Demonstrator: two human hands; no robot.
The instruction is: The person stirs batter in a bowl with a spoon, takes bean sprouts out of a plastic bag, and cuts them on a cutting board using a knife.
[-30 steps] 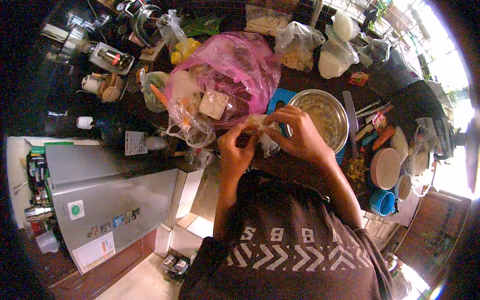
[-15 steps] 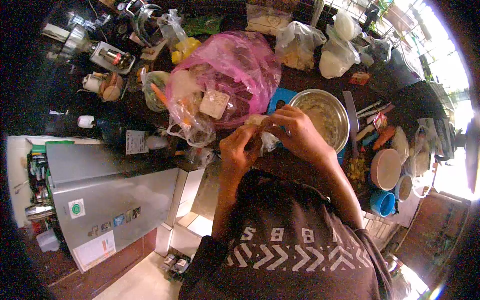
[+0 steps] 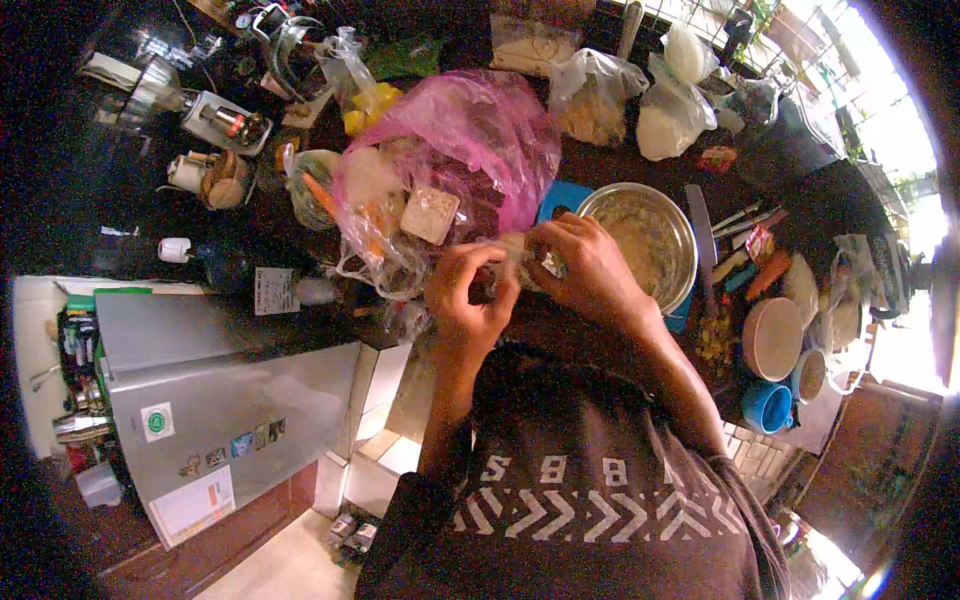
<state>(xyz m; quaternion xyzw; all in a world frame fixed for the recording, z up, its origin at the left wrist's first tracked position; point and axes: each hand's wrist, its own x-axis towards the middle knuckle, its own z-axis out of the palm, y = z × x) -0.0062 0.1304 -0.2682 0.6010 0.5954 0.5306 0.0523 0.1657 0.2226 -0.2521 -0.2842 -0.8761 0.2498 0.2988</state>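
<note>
Between my two hands is a small clear plastic bag (image 3: 514, 246) with something pale about it; its contents are too blurred to make out. The fingers of my left hand (image 3: 468, 300) curl into a pinch at its left side. My right hand (image 3: 585, 265) is closed on its right side, a shiny bit of plastic showing under the fingers. Just right of that hand stands a steel bowl (image 3: 655, 240) with a pale mixture smeared inside, on something blue (image 3: 563, 198). Beyond my left hand lies an open pink plastic bag (image 3: 490, 130), with a wrapped pale block (image 3: 430, 215) at its near side.
A clear bag with carrots (image 3: 375, 250) lies left of the block. Filled bags (image 3: 595, 100) stand at the back. On the right are a knife (image 3: 700, 240), a pinkish bowl (image 3: 771, 338) and a blue cup (image 3: 767, 407). A grey fridge (image 3: 240, 400) stands at the left.
My left hand has shifted slightly left, its thumb and forefinger spreading into a wider curve. The hands are a little farther apart, with the small bag still between them.
</note>
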